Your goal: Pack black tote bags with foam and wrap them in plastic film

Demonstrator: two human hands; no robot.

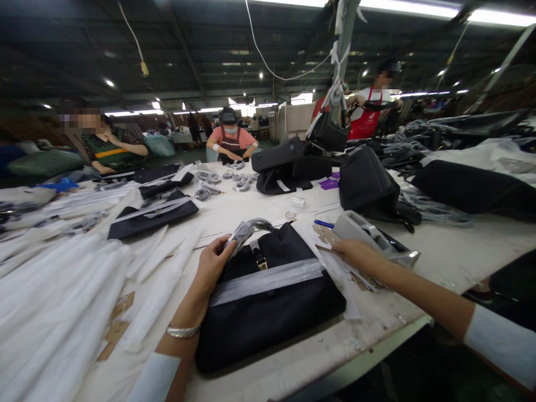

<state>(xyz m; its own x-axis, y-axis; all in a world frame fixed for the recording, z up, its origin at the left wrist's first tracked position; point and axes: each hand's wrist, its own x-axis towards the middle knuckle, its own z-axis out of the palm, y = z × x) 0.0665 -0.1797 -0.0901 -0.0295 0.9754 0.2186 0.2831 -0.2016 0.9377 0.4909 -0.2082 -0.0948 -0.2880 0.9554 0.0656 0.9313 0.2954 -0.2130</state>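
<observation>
A black handbag [268, 318] lies flat on the white table [444, 262] in front of me, with a pale wrapping strip across it and a gold buckle near its top. My left hand [215, 259] is closed on the bag's plastic-wrapped handle [251, 226]. To the right of the bag, my right hand [352, 254] has its fingers at a pile of brown cardboard pieces [324, 237], pinching the edge of one. Beside that hand stands a grey tape dispenser [368, 237]. A blue pen [324, 224] lies just behind the cardboard.
White wrapping sheets [62, 312] cover the left side. Black bags [153, 218] lie at back left, and more black bags [364, 181] stand behind the dispenser. Wrapped handles [207, 181] lie farther back. People work around the table; one wears a red apron [364, 123].
</observation>
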